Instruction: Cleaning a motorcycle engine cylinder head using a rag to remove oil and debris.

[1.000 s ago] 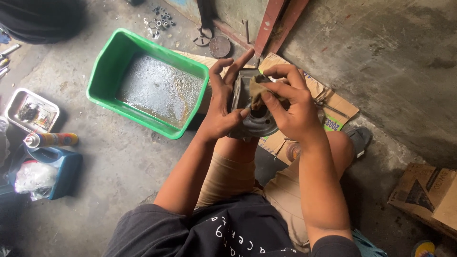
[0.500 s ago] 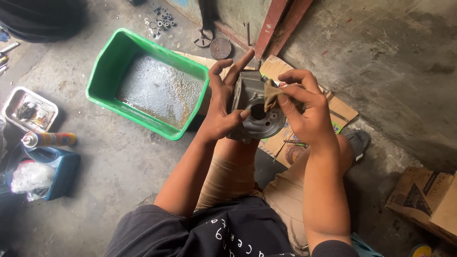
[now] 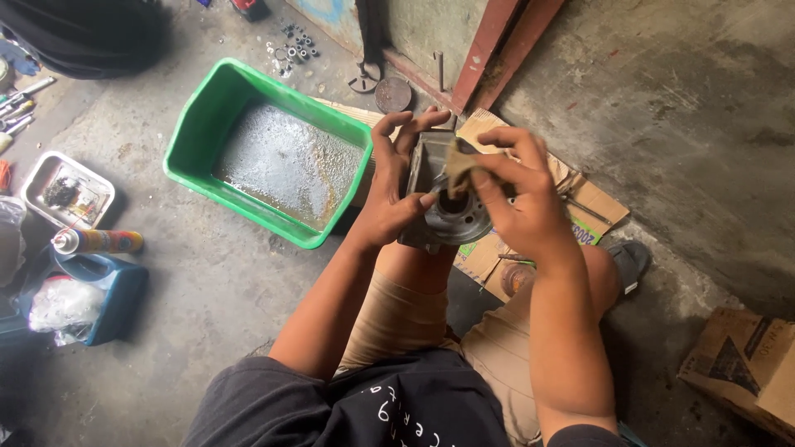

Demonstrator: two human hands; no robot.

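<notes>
Head view, metal part: a grey cast engine part (image 3: pixel 447 207) with a round flanged end and a dark bore sat between both hands, above the person's knees.
Handling: it looked heavy and rigid, probably oily and so slippery; the blocky outer body seemed the safest place to take hold, not the flange edge.
Left hand: the left hand (image 3: pixel 391 186) was curled round the part's near side, thumb against the flange and fingers spread up over the top, gripping it.
Right hand: the right hand (image 3: pixel 517 203) was closed on a folded brown abrasive sheet (image 3: pixel 460 162), pinched between thumb and fingertips and pressed at the bore's upper rim.
Beyond the left hand: a green tub (image 3: pixel 199 124) of murky liquid stood on the concrete floor.
Under the hands: flattened cardboard (image 3: pixel 592 199) lay below the right hand.
</notes>
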